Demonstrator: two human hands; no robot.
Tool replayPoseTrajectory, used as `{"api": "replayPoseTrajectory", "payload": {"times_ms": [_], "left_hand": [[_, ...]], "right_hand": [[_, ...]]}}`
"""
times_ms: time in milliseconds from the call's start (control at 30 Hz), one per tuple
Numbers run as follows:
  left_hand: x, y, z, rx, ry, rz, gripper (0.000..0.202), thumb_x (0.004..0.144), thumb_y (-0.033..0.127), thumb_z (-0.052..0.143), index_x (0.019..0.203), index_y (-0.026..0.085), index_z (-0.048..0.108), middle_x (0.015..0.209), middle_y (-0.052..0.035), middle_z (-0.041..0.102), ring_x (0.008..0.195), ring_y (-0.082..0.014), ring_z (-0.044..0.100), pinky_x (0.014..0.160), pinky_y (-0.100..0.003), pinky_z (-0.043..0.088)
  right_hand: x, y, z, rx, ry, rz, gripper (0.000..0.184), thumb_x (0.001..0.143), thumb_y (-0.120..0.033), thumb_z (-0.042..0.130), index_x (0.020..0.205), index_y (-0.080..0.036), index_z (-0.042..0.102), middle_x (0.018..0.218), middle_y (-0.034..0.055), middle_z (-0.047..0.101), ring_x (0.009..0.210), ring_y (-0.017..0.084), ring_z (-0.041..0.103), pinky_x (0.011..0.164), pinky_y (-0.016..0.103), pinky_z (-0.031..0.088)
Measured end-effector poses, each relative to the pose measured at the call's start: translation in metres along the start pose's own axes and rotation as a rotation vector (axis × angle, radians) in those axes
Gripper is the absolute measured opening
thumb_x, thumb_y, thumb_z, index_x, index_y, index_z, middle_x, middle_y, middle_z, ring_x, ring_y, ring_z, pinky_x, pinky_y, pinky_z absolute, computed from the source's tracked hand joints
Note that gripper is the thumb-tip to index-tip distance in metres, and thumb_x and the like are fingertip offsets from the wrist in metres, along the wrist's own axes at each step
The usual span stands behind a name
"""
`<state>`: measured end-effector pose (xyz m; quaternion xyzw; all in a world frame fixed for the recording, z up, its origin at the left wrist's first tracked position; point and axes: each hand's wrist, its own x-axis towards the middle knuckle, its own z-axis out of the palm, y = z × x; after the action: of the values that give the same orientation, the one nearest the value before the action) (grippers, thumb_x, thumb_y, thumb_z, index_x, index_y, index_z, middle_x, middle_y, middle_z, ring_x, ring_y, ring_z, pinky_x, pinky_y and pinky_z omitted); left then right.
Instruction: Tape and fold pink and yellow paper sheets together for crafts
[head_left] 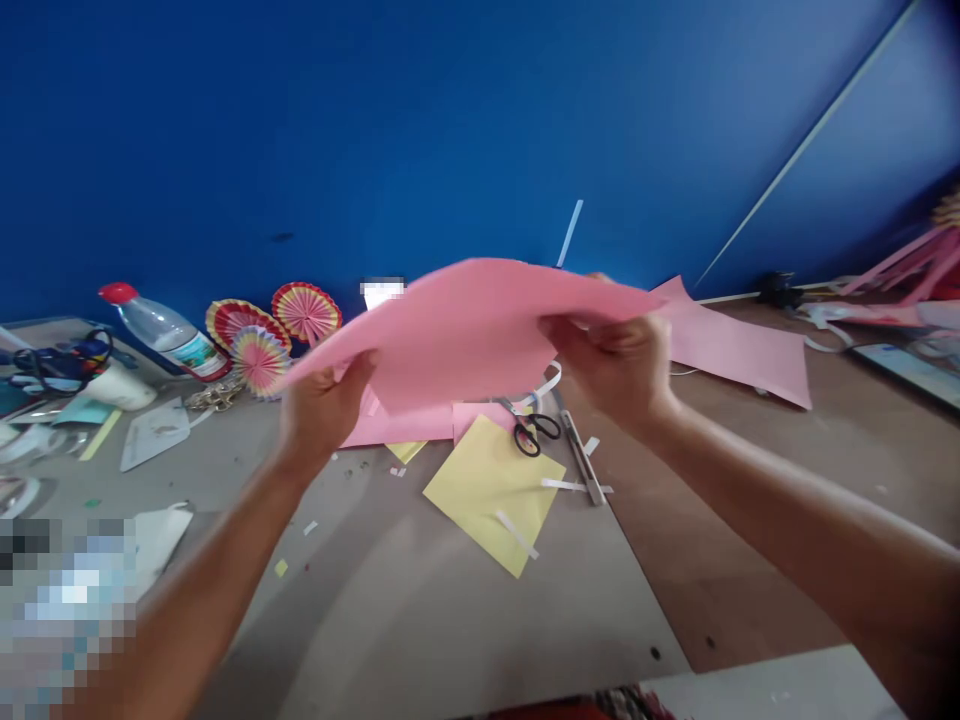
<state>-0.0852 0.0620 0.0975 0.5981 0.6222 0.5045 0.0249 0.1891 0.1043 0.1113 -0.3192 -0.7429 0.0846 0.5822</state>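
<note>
A large pink paper sheet (457, 335) is held up above the table, its middle bowed upward. My left hand (326, 410) grips its left edge, thumb on the near face. At the right end, my right hand (622, 365) pinches the sheet, with some fingers hidden behind it. Below the sheet lie a yellow paper square (491, 490), black-handled scissors (536, 432) and a grey utility knife (581, 455). More pink paper (390, 428) rests on the table underneath, partly covered from view.
Pleated paper rosettes (306, 312) and a tilted plastic bottle (169, 335) with a red cap stand at the back left. Another pink sheet (739, 345) lies at the right. Paper scraps dot the grey tabletop (390, 600); a blue wall (450, 130) rises behind.
</note>
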Motion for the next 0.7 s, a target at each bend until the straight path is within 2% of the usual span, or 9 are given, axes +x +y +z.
{"api": "replayPoseTrajectory", "payload": {"times_ms": [33,67,167,233,333,433,500,567,700], "left_hand": [[0.002,0.003,-0.002,-0.005,0.045,0.114,0.027,0.084,0.042,0.060,0.087,0.016,0.069,0.090,-0.0050,0.072,0.094,-0.0234,0.066,0.085,-0.036,0.055],[-0.002,0.005,-0.005,-0.017,0.025,0.226,0.026,0.088,0.040,0.056,0.093,0.018,0.068,0.101,-0.0061,0.070,0.104,-0.0233,0.063,0.093,-0.038,0.051],[-0.046,-0.007,-0.011,-0.069,-0.146,0.463,0.029,0.095,0.040,0.043,0.109,0.023,0.063,0.126,-0.0081,0.060,0.129,-0.0242,0.046,0.109,-0.047,0.035],[-0.089,-0.025,-0.012,-0.062,-0.311,0.520,0.027,0.094,0.036,0.048,0.114,0.024,0.060,0.128,-0.0091,0.059,0.131,-0.0252,0.043,0.111,-0.052,0.030],[-0.145,-0.052,-0.010,0.036,-0.557,0.519,0.022,0.091,0.021,0.052,0.110,0.024,0.063,0.123,-0.0086,0.064,0.132,-0.0240,0.043,0.112,-0.051,0.029],[-0.170,-0.064,-0.012,0.159,-0.807,0.508,0.038,0.090,0.004,0.038,0.110,0.025,0.063,0.127,-0.0061,0.062,0.128,-0.0183,0.048,0.115,-0.050,0.024],[-0.173,-0.064,-0.016,0.203,-0.837,0.538,0.042,0.088,0.000,0.035,0.109,0.023,0.063,0.131,-0.0061,0.059,0.131,-0.0180,0.045,0.115,-0.050,0.022],[-0.171,-0.061,-0.020,0.225,-0.787,0.581,0.040,0.087,-0.001,0.036,0.107,0.021,0.063,0.133,-0.0070,0.058,0.133,-0.0187,0.042,0.115,-0.051,0.022],[-0.175,-0.062,-0.027,0.201,-0.724,0.656,0.035,0.090,0.001,0.037,0.107,0.020,0.060,0.124,-0.0069,0.064,0.128,-0.0171,0.047,0.116,-0.048,0.022]], "right_hand": [[0.003,-0.007,-0.007,-0.003,0.015,-0.086,0.007,0.084,-0.020,0.057,0.084,-0.021,0.064,0.089,0.0037,0.066,0.086,0.020,0.063,0.076,0.035,0.053],[-0.001,-0.013,-0.015,0.003,-0.019,-0.163,0.008,0.084,-0.019,0.057,0.087,-0.022,0.064,0.093,0.0043,0.066,0.090,0.021,0.063,0.079,0.036,0.053],[-0.044,-0.022,-0.035,0.094,-0.253,-0.271,0.020,0.090,-0.020,0.046,0.103,-0.020,0.062,0.104,0.0094,0.065,0.100,0.024,0.061,0.085,0.043,0.051],[-0.087,-0.017,-0.039,0.211,-0.368,-0.264,0.021,0.091,-0.019,0.045,0.108,-0.019,0.058,0.104,0.0118,0.065,0.100,0.024,0.062,0.083,0.043,0.051],[-0.145,-0.002,-0.034,0.278,-0.550,-0.132,0.020,0.088,-0.018,0.051,0.108,-0.019,0.055,0.104,0.0128,0.066,0.101,0.022,0.062,0.087,0.038,0.051],[-0.173,0.009,-0.028,0.242,-0.778,-0.059,0.014,0.086,-0.014,0.049,0.097,-0.019,0.058,0.103,0.0113,0.067,0.100,0.020,0.062,0.088,0.035,0.049],[-0.176,0.012,-0.029,0.226,-0.879,-0.037,0.014,0.087,-0.014,0.046,0.093,-0.019,0.058,0.104,0.0116,0.067,0.102,0.019,0.061,0.091,0.036,0.048],[-0.173,0.012,-0.034,0.223,-0.925,-0.054,0.015,0.088,-0.017,0.044,0.093,-0.018,0.058,0.105,0.0127,0.066,0.103,0.020,0.060,0.092,0.038,0.046],[-0.168,0.007,-0.043,0.246,-0.916,-0.091,0.019,0.088,-0.022,0.046,0.101,-0.016,0.058,0.102,0.0141,0.067,0.098,0.022,0.061,0.087,0.038,0.049]]}}
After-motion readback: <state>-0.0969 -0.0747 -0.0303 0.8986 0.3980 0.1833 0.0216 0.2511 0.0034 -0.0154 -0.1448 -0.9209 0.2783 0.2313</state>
